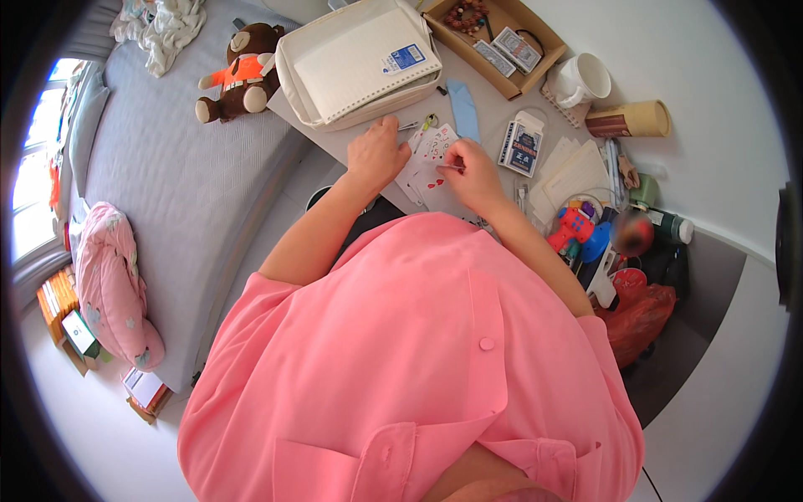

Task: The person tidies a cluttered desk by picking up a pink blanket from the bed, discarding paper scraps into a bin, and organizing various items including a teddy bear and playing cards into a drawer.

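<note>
Playing cards (433,154) lie overlapped on the desk (326,147) between my two hands, with red and black marks on their faces. My right hand (475,176) is over their right side, thumb and fingertips pinching a playing card (450,167) seen nearly edge-on. At the cards' left side is my left hand (376,154), back upward and fingers bent. Its palm side is hidden, so I cannot tell if it holds anything. A metal clipper-like tool (408,125) and a ring with a yellow-green tag (430,120) lie just beyond. A blue card box (522,147) is right of my right hand.
A cream case (295,100) bears a spiral notebook (361,69). Behind are a cardboard tray (433,25) with card boxes, a white mug (580,78) and a cardboard tube (630,119). Blue cloth (463,110), papers (571,179) and toys (574,227) crowd the desk. A bed (182,157) is left.
</note>
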`<action>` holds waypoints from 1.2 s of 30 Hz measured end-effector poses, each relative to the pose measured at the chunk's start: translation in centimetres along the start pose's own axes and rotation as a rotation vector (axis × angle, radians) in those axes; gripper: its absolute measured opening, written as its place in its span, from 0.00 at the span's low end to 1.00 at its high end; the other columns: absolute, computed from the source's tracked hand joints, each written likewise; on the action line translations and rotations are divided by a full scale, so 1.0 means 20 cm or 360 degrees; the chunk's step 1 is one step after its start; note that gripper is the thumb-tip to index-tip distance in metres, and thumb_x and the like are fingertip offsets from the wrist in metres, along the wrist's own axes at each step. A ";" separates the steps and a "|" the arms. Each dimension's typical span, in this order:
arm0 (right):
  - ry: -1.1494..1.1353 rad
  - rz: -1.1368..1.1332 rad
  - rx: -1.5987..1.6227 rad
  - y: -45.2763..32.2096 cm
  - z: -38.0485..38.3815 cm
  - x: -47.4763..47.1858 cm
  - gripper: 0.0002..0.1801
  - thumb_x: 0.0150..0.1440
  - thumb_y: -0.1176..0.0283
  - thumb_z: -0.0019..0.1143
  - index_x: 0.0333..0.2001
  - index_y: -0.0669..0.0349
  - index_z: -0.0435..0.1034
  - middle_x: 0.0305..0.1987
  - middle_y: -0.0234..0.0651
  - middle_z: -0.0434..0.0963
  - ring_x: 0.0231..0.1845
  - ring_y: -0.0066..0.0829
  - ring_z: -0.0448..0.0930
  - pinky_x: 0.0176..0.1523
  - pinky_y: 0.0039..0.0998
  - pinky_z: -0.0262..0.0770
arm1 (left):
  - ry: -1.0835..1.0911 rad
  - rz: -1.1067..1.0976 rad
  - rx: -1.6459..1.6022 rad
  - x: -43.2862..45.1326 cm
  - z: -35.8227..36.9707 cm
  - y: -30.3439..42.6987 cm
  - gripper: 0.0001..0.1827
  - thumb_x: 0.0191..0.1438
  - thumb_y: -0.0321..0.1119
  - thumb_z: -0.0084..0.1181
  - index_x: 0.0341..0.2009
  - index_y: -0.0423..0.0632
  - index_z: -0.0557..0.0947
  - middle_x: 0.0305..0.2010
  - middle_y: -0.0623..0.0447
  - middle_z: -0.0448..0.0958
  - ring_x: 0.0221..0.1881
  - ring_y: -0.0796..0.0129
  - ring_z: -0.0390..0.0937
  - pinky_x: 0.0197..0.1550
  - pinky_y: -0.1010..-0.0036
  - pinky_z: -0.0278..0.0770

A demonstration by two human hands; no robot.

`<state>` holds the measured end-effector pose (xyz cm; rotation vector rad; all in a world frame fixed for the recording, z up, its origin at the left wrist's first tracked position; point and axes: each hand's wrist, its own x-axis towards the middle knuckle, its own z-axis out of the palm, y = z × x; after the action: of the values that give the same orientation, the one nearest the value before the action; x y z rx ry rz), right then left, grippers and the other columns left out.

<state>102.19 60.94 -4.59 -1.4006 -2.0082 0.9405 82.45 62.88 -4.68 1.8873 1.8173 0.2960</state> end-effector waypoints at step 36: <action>0.0314 0.0519 -0.0584 0.10 0.01 -0.63 0.10 0.49 0.64 0.58 0.30 0.56 0.68 0.26 0.37 0.76 0.29 0.40 0.78 0.31 0.40 0.72 | 0.0046 0.0087 0.0257 0.19 0.10 0.08 0.10 0.50 0.39 0.51 0.31 0.47 0.78 0.27 0.43 0.79 0.32 0.47 0.78 0.36 0.56 0.74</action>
<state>107.41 49.55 -6.50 -1.9820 -1.9007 0.5437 85.07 66.29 -6.25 2.0548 1.8598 0.2014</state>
